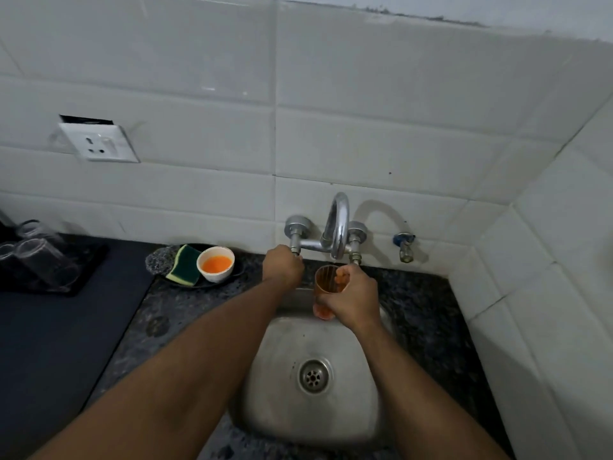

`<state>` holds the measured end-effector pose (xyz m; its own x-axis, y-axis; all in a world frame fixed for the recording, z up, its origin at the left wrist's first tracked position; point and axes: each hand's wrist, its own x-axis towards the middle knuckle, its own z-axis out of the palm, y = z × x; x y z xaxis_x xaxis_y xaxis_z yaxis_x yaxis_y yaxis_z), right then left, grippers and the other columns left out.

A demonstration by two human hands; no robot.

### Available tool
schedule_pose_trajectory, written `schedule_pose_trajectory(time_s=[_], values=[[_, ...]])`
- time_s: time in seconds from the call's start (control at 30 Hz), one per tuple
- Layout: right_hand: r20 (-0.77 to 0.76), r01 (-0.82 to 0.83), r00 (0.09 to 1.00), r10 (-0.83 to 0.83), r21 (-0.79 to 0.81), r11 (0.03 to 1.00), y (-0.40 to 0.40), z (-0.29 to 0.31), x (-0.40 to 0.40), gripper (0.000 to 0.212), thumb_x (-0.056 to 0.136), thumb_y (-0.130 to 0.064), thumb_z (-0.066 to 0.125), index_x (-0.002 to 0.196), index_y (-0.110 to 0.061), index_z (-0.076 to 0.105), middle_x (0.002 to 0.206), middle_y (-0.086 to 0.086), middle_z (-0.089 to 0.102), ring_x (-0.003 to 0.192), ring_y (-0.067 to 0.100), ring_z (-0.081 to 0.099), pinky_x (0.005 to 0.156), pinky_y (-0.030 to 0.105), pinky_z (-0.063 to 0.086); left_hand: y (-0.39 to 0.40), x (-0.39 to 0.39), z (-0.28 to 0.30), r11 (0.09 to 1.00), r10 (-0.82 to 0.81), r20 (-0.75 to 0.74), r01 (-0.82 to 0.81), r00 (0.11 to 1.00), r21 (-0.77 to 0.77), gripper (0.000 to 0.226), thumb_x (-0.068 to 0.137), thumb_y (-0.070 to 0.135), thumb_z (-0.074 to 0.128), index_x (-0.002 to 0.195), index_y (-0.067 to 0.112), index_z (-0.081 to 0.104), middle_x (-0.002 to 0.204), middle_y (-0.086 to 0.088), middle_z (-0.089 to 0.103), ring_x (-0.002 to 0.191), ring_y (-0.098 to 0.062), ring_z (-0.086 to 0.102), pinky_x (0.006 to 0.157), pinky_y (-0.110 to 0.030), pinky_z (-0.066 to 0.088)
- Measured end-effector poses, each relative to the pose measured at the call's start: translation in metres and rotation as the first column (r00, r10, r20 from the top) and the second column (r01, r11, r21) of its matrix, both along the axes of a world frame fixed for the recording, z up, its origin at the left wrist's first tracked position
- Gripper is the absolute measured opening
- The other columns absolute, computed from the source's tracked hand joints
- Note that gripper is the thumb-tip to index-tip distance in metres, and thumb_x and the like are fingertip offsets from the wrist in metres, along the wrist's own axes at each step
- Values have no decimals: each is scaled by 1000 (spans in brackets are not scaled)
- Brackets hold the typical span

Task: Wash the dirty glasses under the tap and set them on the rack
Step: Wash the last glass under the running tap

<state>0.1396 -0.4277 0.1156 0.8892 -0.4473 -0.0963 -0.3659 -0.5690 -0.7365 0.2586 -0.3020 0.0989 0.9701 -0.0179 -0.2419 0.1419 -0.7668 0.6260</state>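
Observation:
My right hand [353, 298] grips a glass [325, 280] with an orange-brown tint, upright and right under the spout of the chrome tap [338, 227], above the steel sink [292, 410]. My left hand [283, 265] is curled round the tap's left valve handle [296, 250]. I cannot tell whether water is running. At the far left a black rack [83, 280] holds several clear glasses [39, 257], upside down or tilted.
A dark plate [156, 260] left of the tap carries a green-yellow sponge [185, 265] and a white bowl [215, 263] of orange liquid. A small blue-handled valve [404, 245] sticks out of the tiled wall at right. A wall socket [99, 142] sits above the dark counter [49, 343].

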Motion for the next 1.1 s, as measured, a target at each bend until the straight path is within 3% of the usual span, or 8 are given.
schedule_pose_trajectory(time_s=[0.17,0.43,0.63,0.83,0.9,1.0,1.07,1.1], values=[[-21,26,999,-26,17,1000,6,-9,-1,72,64,-23,98,126,-18,64,108,-7,66,99,12,65,58,5,40,-1,7,-5,999,-45,-5,45,999,15,25,101,20,62,116,0,66,115,-20,70,103,-37,70,81,-41,56],[-15,39,999,-39,18,999,16,-18,-12,56,62,-24,97,106,-26,62,92,-15,66,85,4,65,64,16,47,1,9,-5,993,-104,12,103,995,54,22,97,10,62,117,2,67,113,-18,69,99,-35,71,85,-42,62],[-15,12,1000,-11,25,1000,20,-18,-14,61,61,-27,98,106,-32,58,94,-18,62,86,3,62,70,21,51,14,1,-14,992,-113,39,115,993,-51,25,101,24,62,105,1,71,101,-16,74,87,-30,70,69,-34,53],[17,-36,999,35,52,998,19,-19,-19,60,57,-27,97,105,-34,61,94,-20,64,88,3,64,81,30,58,38,-28,-28,960,-282,-14,281,959,-8,9,86,12,74,91,7,79,89,-7,78,86,-23,75,80,-34,62],[41,-37,999,33,100,994,18,-21,-21,61,56,-26,98,105,-34,62,94,-18,68,88,3,66,83,33,61,38,-45,-27,889,-455,-125,442,882,-119,28,77,4,84,104,10,78,95,-4,78,89,-19,75,81,-35,65],[78,-46,996,33,174,984,18,-24,-26,63,62,-26,99,112,-32,62,98,-16,70,94,3,69,85,27,61,33,-68,-29,802,-554,-22,526,832,-282,79,59,3,98,129,19,65,105,8,74,94,-7,73,80,-22,62],[157,-79,986,55,147,986,15,-26,-35,71,66,-29,98,126,-30,60,109,-21,65,101,-1,67,85,18,57,30,-75,-32,817,-482,27,460,876,-348,80,60,0,95,131,21,64,101,5,75,87,-13,76,72,-36,66],[212,-122,972,100,91,988,10,-31,-40,73,69,-32,97,132,-30,60,115,-21,63,103,-1,66,84,18,56,30,-75,-32,826,-464,25,442,886,-350,76,62,-3,91,129,22,64,99,4,74,85,-14,76,68,-35,66]])
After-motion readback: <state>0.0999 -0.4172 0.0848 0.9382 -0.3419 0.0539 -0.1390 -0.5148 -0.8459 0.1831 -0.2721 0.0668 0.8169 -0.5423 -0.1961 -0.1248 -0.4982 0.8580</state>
